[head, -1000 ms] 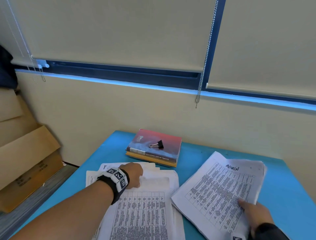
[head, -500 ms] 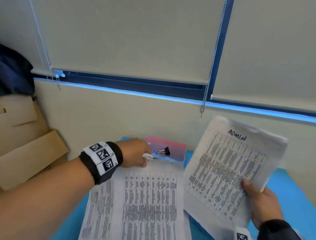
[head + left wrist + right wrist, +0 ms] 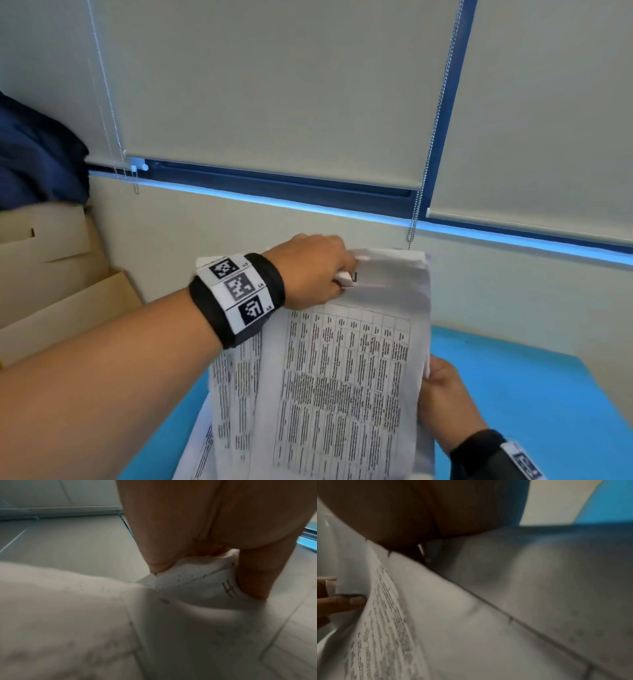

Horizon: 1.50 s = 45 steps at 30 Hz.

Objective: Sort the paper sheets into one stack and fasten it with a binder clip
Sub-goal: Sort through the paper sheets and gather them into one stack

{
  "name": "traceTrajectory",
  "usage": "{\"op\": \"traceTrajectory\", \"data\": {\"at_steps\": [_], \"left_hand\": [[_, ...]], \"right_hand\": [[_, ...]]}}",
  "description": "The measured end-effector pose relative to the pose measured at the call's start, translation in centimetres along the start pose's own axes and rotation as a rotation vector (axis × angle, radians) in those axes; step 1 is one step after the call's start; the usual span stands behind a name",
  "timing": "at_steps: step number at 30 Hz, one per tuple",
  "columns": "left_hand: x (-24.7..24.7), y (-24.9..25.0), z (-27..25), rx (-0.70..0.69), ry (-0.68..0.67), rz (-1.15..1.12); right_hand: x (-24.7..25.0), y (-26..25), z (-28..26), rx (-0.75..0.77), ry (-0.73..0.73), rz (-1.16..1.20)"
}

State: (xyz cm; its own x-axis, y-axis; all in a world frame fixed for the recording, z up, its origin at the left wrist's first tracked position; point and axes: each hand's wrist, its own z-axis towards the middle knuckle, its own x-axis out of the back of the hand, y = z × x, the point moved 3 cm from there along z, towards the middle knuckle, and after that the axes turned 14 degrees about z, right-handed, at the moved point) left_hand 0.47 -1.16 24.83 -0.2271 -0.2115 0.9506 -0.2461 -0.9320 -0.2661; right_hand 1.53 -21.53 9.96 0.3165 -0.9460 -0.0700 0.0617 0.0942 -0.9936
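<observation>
Both hands hold printed paper sheets [image 3: 342, 383] upright above the blue table [image 3: 534, 394]. My left hand [image 3: 318, 270] grips the top edge of the sheets, fingers curled over it; in the left wrist view the thumb and a finger pinch a bent paper corner [image 3: 197, 574]. My right hand [image 3: 445, 401] holds the right edge of the sheets lower down, and the right wrist view shows the printed pages [image 3: 388, 615] fanned close to the lens. More sheets [image 3: 202, 442] hang or lie lower left behind the front page. The binder clip is hidden behind the papers.
Cardboard boxes [image 3: 51, 274] stand to the left of the table, with dark blue cloth [image 3: 30, 161] above them. A wall and window with roller blinds and bead chains [image 3: 431, 137] are straight ahead. Bare blue table shows at the right.
Both hands lifted their paper stacks off the table and brought them together upright. The left hand rose and moved right; the book and binder clip are now hidden.
</observation>
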Motion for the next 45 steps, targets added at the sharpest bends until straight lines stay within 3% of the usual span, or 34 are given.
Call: {"op": "traceTrajectory", "data": {"at_steps": [3, 7, 9, 12, 15, 18, 21, 22, 24, 27, 31, 35, 39, 42, 45], "left_hand": [[-0.2, -0.3, -0.4, 0.013, -0.013, 0.008], [-0.5, -0.8, -0.7, 0.024, -0.027, -0.009], [-0.3, -0.7, -0.8, 0.002, -0.006, -0.045], [0.3, -0.1, -0.8, -0.043, 0.066, -0.166], [0.8, 0.0, -0.9, -0.050, 0.183, -0.232], [0.1, -2.3, -2.4, 0.141, 0.405, -0.372], [-3.9, -5.0, -5.6, 0.495, 0.691, -0.786], [-6.0, -5.1, -6.5, 0.587, 0.694, -1.019], [-10.7, -3.8, -7.4, 0.623, 0.541, -1.404], [-14.8, -0.1, -7.7, 0.605, 0.281, -1.576], [-16.1, 1.2, -6.9, 0.767, 0.356, -1.602], [-14.9, 1.0, -6.3, 0.742, 0.440, -1.606], [-15.3, 1.6, -6.6, 0.718, 0.447, -1.656], [-15.7, 2.4, -6.5, 0.732, 0.428, -1.630], [-13.9, 2.5, -5.9, 0.713, 0.495, -1.611]], "right_hand": [[0.1, 0.7, 0.1, 0.008, -0.017, 0.063], [0.8, 1.6, 0.5, 0.028, -0.102, 0.324], [0.7, 1.4, 0.5, 0.049, -0.149, 0.272], [0.4, 1.1, 0.5, 0.060, -0.096, 0.076], [0.5, 1.2, 0.5, 0.051, -0.031, 0.031], [1.2, 1.4, 0.3, 0.039, 0.035, 0.102], [2.3, 1.9, 0.4, 0.035, 0.087, 0.180], [2.5, 2.0, 0.4, 0.028, 0.080, 0.219], [2.5, 2.4, 0.6, -0.004, 0.069, 0.276], [2.0, 2.4, 1.0, -0.016, 0.042, 0.304], [0.5, 1.5, 1.0, 0.014, -0.065, 0.221], [0.2, 0.3, 1.2, 0.114, -0.094, 0.202], [0.9, 0.9, 1.3, 0.178, -0.037, 0.281], [0.3, 1.4, 1.2, 0.179, 0.014, 0.194], [0.2, 0.7, 1.6, 0.219, 0.080, 0.170]]}}
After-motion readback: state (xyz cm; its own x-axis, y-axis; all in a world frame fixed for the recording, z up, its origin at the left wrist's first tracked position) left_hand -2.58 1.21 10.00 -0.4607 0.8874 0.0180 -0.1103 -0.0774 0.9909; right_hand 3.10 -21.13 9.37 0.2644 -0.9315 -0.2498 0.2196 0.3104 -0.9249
